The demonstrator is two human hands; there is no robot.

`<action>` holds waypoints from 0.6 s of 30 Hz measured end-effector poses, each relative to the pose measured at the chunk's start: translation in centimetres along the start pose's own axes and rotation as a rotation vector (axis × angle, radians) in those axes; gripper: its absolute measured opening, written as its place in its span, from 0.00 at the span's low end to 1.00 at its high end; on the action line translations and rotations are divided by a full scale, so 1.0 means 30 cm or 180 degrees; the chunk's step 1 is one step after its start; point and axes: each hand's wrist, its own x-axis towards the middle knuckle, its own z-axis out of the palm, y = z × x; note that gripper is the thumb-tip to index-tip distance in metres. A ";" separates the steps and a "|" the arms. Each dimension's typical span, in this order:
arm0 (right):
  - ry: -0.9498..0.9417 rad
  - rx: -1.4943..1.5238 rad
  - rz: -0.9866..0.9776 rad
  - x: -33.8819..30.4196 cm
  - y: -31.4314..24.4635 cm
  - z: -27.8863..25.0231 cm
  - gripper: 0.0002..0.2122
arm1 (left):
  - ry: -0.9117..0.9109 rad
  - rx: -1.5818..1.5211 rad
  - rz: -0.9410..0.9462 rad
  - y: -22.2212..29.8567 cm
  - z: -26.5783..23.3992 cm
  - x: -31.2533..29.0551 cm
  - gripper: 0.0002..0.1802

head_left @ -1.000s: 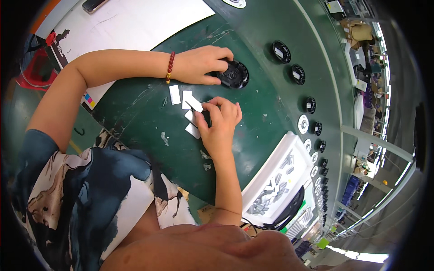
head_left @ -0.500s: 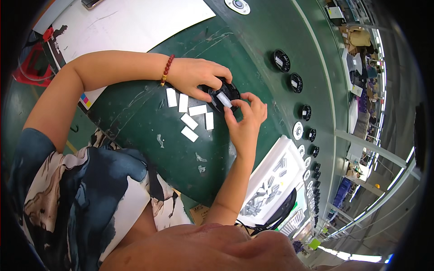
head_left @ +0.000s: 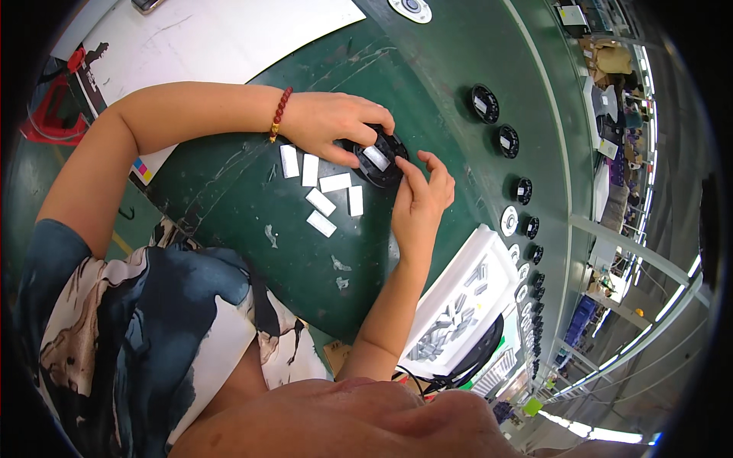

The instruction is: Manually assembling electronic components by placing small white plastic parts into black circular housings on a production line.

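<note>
My left hand, with a red bead bracelet at the wrist, curls its fingers and thumb around the near left side of a black round housing on the green table. A pale rectangular strip lies inside the housing. My right hand is at the opposite side, with a fingertip pressed on the housing beside the strip; its thumb is partly hidden. Several white rectangular blocks lie loose next to my left hand.
A white tray of grey rectangular pieces stands beside my right forearm. Black round housings and white round parts line the green bench beyond. A large white sheet covers the upper left of the table.
The fingers of my right hand have shifted off the end of the pale strip to the housing's edge, leaving the strip more exposed. My left hand keeps its hold.
</note>
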 end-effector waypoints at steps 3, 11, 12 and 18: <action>-0.0195 -0.0081 -0.0050 -0.030 -0.013 -0.010 0.17 | 0.0187 0.0146 0.0201 -0.004 0.005 0.003 0.13; -0.0431 -0.0219 0.0029 -0.045 -0.031 0.010 0.19 | 0.0140 0.0257 0.0088 0.001 0.019 -0.015 0.08; -0.0430 -0.0204 0.0030 -0.045 -0.031 0.013 0.19 | 0.0132 0.0256 0.0075 0.003 0.018 -0.016 0.08; -0.0399 -0.0156 0.0012 -0.057 -0.017 0.007 0.19 | 0.0096 0.0310 0.0045 0.026 0.022 0.002 0.07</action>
